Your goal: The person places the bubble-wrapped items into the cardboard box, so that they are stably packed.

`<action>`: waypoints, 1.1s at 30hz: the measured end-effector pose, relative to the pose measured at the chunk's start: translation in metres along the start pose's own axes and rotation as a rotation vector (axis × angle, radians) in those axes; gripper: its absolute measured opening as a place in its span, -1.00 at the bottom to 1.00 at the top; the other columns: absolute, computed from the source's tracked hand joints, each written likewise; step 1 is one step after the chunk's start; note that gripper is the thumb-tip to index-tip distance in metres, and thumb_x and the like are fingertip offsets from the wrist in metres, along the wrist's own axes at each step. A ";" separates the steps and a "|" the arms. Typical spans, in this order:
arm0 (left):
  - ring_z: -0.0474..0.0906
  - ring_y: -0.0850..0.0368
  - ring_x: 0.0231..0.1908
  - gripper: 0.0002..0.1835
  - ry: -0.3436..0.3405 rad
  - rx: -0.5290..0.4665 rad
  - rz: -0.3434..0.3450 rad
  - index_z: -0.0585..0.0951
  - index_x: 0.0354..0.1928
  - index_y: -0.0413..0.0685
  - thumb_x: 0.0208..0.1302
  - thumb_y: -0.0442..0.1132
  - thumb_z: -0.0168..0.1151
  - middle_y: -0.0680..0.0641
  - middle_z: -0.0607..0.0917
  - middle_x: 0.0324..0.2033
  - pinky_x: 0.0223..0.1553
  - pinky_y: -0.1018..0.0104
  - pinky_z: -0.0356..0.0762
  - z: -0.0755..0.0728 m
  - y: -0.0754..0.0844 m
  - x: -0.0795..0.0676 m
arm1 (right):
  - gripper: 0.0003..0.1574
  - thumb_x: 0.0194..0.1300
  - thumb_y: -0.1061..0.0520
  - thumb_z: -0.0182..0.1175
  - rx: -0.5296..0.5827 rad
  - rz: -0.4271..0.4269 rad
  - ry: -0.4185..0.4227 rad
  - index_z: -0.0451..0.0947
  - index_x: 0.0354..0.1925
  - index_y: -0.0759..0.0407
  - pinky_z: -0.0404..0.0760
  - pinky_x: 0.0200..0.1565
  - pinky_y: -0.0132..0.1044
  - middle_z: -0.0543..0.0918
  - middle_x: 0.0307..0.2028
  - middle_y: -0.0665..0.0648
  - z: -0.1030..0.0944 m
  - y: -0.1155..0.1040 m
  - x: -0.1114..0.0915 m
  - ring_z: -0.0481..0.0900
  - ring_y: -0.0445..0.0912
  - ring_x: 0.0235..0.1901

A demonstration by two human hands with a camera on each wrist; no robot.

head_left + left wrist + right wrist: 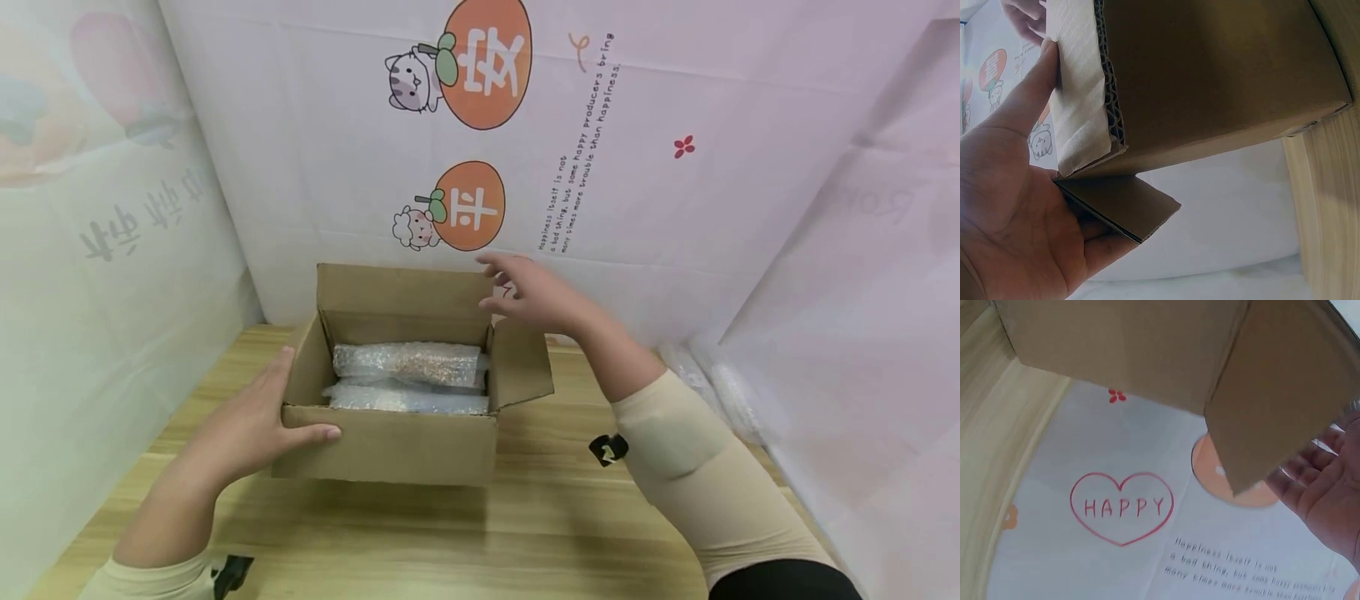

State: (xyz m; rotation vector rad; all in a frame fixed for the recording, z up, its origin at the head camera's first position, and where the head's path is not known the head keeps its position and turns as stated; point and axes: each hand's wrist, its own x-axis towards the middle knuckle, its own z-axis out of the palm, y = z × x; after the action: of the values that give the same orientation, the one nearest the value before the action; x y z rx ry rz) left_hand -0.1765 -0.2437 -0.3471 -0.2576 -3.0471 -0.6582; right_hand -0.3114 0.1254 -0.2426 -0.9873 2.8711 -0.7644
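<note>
A cardboard box (390, 454) stands with its top open, tilted slightly in the head view. Inside it lie two bubble-wrapped bundles, a rear one (408, 364) and a front one (412, 400). My left hand (243, 429) grips the box's left front corner, thumb over the front and fingers behind the left flap (1125, 203). Above the box's right rear corner is my right hand (536, 293), its fingers loosely bent and nothing in them. It is close to the raised back flap (405, 290) and the outspread right flap (1285, 394); contact cannot be told.
The box is on a wood-grain table (570, 517). Behind it hangs a white printed sheet (322, 125), with more sheeting at both sides. Clear plastic wrap (723, 387) lies at the right rear, beside the right forearm.
</note>
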 end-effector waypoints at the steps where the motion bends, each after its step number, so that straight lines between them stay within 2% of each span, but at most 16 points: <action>1: -0.02 -0.48 0.42 0.49 -0.001 0.000 0.000 -0.38 0.54 -0.13 -0.11 0.65 0.12 -0.39 -0.11 0.51 0.30 -0.44 0.06 0.000 0.000 0.000 | -0.16 0.37 -0.06 0.23 0.013 0.006 0.033 0.14 0.48 -0.01 0.52 0.22 -0.06 0.46 0.28 0.13 -0.002 0.003 -0.004 0.45 0.00 0.25; 5: -0.04 -0.47 0.43 0.49 -0.008 -0.007 -0.006 -0.42 0.53 -0.11 -0.11 0.65 0.12 -0.40 -0.12 0.51 0.31 -0.43 0.05 -0.001 0.001 0.000 | -0.18 0.39 -0.06 0.21 0.070 0.052 0.130 0.12 0.49 -0.08 0.51 0.23 0.00 0.41 0.31 0.08 -0.009 0.019 -0.023 0.39 0.00 0.28; 9: -0.04 -0.46 0.44 0.49 -0.012 -0.006 -0.011 -0.42 0.53 -0.12 -0.11 0.66 0.12 -0.40 -0.12 0.51 0.32 -0.43 0.04 -0.001 0.002 0.000 | -0.15 0.39 -0.12 0.19 0.099 0.109 0.179 0.07 0.51 -0.11 0.51 0.23 0.05 0.34 0.36 0.08 -0.010 0.039 -0.041 0.37 0.02 0.30; 16: -0.05 -0.46 0.44 0.49 -0.015 -0.011 -0.010 -0.41 0.54 -0.13 -0.10 0.65 0.12 -0.39 -0.14 0.51 0.32 -0.43 0.03 -0.001 0.002 0.000 | 0.01 0.37 -0.32 0.11 0.091 0.199 0.251 -0.03 0.54 0.04 0.41 0.28 0.15 0.18 0.44 0.23 -0.008 0.082 -0.074 0.24 0.15 0.39; 21: -0.06 -0.46 0.44 0.48 -0.017 -0.012 -0.009 -0.42 0.53 -0.11 -0.10 0.64 0.12 -0.39 -0.15 0.51 0.32 -0.43 0.03 -0.002 0.003 -0.001 | 0.04 0.38 -0.35 0.06 0.071 0.285 0.313 -0.07 0.55 0.11 0.38 0.28 0.21 0.12 0.47 0.30 -0.007 0.115 -0.099 0.19 0.22 0.39; 28: -0.05 -0.47 0.43 0.48 -0.021 -0.006 -0.010 -0.45 0.53 -0.07 -0.09 0.64 0.12 -0.39 -0.14 0.51 0.31 -0.44 0.04 -0.002 0.003 -0.001 | 0.15 0.39 -0.43 -0.05 -0.040 0.466 0.300 -0.20 0.55 0.24 0.28 0.25 0.37 0.10 0.43 0.49 -0.006 0.163 -0.136 0.17 0.42 0.35; 33: -0.06 -0.47 0.43 0.48 -0.026 -0.008 -0.015 -0.44 0.53 -0.10 -0.10 0.65 0.12 -0.39 -0.15 0.51 0.31 -0.44 0.04 -0.002 0.004 -0.001 | 0.17 0.41 -0.42 -0.08 -0.145 0.568 0.267 -0.15 0.51 0.41 0.17 0.25 0.43 0.09 0.39 0.59 -0.002 0.195 -0.157 0.06 0.51 0.34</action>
State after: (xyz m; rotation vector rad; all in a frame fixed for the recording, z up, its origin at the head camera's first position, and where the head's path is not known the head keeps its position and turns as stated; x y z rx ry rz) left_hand -0.1747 -0.2412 -0.3441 -0.2460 -3.0740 -0.6739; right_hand -0.2985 0.3507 -0.3517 -0.0373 3.2093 -0.6783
